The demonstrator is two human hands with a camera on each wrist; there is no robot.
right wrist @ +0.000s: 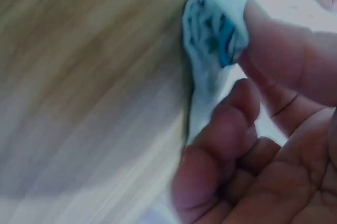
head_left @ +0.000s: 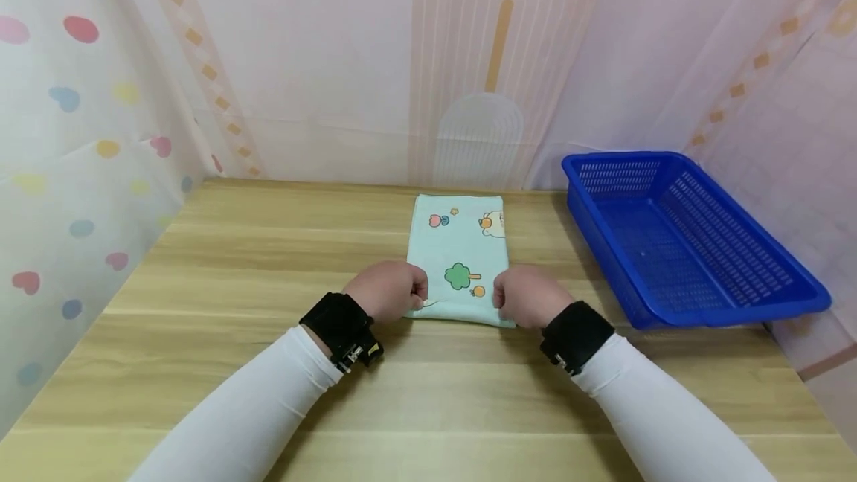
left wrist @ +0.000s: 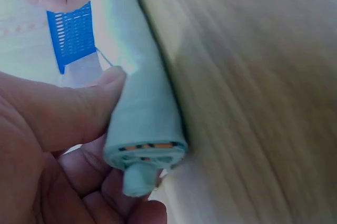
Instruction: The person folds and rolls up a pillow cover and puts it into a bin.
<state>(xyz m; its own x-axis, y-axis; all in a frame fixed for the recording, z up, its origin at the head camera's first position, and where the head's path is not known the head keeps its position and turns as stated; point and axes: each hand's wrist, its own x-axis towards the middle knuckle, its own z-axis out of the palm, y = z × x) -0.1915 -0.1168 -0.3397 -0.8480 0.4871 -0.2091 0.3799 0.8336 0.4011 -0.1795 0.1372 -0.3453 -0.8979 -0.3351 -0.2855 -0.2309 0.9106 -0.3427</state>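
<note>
I have a pale arch-print backdrop (head_left: 321,58) across the rear of my head view, with a white curtain (head_left: 87,147) of coloured hearts and dots down the left side. In front of them spreads the wood-grain worktop (head_left: 201,303). At its right I see a blue plastic basket (head_left: 605,262) with slotted walls.

Two forearms in a left white sleeve (head_left: 248,407) and a right white sleeve (head_left: 669,407) reach in from the bottom of my view. Between the hands, the mint-green cloth (head_left: 448,244) lies lengthwise on the worktop, left of the basket and apart from it, its far end near the backdrop. My wrist views show its near edge rolled up, with layers bunched at both ends.

The left hand (head_left: 388,288) has its grip closed on the left end of that roll, thumb on the outside and the other fingers bent. The right hand (head_left: 532,294) has its grip closed on the right end, thumb against the roll, fingers curled beside it.

I see a black wristband (head_left: 338,326) on the left wrist and a similar one on the right. Smallest are the cloth's prints: a green tree (head_left: 458,276), then an orange fruit (head_left: 478,291).
</note>
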